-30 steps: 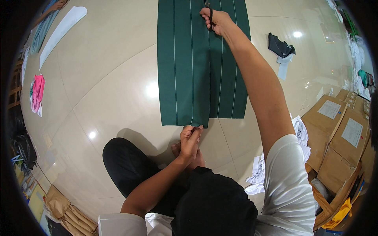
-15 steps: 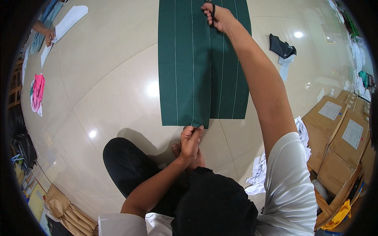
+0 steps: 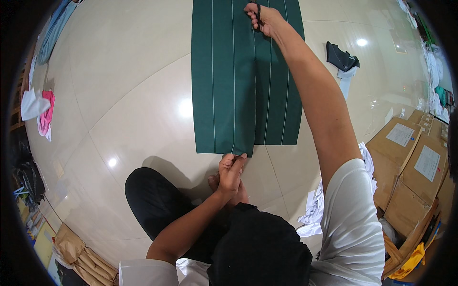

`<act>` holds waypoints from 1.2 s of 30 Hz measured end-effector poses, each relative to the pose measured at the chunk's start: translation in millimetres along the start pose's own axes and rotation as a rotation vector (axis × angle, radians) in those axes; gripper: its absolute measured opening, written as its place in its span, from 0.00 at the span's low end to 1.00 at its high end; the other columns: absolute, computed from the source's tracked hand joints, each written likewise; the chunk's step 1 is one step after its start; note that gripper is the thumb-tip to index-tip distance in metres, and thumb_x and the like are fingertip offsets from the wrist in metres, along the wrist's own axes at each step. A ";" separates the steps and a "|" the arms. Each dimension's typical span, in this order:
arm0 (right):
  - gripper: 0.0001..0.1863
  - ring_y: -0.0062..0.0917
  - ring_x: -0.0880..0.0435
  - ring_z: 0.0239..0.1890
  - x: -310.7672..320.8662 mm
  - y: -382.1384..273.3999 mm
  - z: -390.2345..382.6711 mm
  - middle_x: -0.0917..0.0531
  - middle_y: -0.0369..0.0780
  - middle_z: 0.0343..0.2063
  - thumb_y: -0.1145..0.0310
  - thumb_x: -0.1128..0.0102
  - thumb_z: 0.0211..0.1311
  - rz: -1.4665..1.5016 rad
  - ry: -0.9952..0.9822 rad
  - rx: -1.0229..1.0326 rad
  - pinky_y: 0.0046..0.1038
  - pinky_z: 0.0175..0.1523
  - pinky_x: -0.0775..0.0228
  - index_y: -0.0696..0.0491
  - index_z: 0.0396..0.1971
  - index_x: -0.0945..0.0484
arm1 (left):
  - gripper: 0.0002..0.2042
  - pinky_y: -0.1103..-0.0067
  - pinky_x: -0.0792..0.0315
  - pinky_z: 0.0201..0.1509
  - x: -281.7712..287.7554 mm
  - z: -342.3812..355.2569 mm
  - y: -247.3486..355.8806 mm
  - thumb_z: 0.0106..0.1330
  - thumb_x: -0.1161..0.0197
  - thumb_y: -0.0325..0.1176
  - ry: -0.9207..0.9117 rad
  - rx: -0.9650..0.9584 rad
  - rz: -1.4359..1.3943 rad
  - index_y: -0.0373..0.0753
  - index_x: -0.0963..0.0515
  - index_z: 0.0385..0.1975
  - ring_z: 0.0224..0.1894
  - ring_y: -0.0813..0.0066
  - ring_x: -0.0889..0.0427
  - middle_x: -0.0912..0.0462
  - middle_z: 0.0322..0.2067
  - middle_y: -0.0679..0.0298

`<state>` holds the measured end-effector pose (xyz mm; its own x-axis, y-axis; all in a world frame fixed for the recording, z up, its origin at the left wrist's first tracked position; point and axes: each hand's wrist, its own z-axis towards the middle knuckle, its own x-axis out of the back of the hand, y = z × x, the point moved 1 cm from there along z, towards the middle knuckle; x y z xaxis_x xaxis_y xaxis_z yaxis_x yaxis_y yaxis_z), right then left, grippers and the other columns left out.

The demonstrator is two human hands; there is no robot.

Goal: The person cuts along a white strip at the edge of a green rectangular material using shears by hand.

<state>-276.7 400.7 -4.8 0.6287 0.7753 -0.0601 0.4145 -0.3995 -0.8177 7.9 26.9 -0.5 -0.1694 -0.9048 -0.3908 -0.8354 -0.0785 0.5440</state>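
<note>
Dark green cloth (image 3: 212,105) with several thin pale lengthwise lines lies flat on the floor, running past the top edge of the view. A fold or cut edge runs down its middle, and its lower right part ends slightly higher. With fingers pinched, my left hand (image 3: 231,171) grips the bottom edge close to that middle line. My right arm reaches far forward over the cloth. Closed around black-handled scissors (image 3: 258,19), my right hand (image 3: 268,21) sits near the top; the blades are mostly cut off by the view's edge.
Glossy tiled floor (image 3: 138,109) surrounds the cloth. Cardboard boxes (image 3: 405,157) are stacked at right, near crumpled white cloth (image 3: 312,214). A dark and pale cloth piece (image 3: 341,59) lies at upper right. At far left are pink cloth (image 3: 46,114) and a white piece (image 3: 33,105).
At upper left, another person's hand has left the view, and the white piece it held now appears lower, over the pink cloth. My hands and the green cloth have hardly moved.
</note>
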 end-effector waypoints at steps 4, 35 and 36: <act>0.10 0.11 0.28 0.16 13.9 13.3 23.4 0.24 0.27 0.17 0.66 0.26 0.55 -0.016 -0.053 0.036 0.16 0.22 0.34 0.51 0.23 0.20 | 0.07 0.84 0.40 0.30 -0.1 0.8 -1.6 0.70 0.36 0.29 -0.017 -0.008 -0.013 0.43 0.24 0.28 0.25 0.86 0.35 0.29 0.23 0.74; 0.09 0.18 0.33 0.14 5.3 -8.5 16.8 0.27 0.32 0.15 0.71 0.34 0.59 0.017 -0.009 -0.018 0.23 0.18 0.41 0.51 0.21 0.24 | 0.06 0.84 0.42 0.27 -2.7 1.3 -2.0 0.69 0.36 0.28 -0.015 -0.008 -0.043 0.42 0.24 0.29 0.22 0.86 0.37 0.31 0.20 0.73; 0.09 0.18 0.33 0.14 5.2 -7.9 18.8 0.27 0.32 0.15 0.71 0.34 0.59 0.022 -0.012 -0.017 0.23 0.18 0.41 0.51 0.20 0.24 | 0.06 0.84 0.42 0.27 -2.5 1.4 -2.1 0.69 0.36 0.28 -0.013 -0.009 -0.041 0.42 0.24 0.29 0.22 0.86 0.37 0.30 0.20 0.73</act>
<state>-289.0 417.1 -9.4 0.6300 0.7720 -0.0843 0.4120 -0.4243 -0.8064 9.4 29.9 -1.8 -0.1419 -0.8952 -0.4224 -0.8372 -0.1191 0.5337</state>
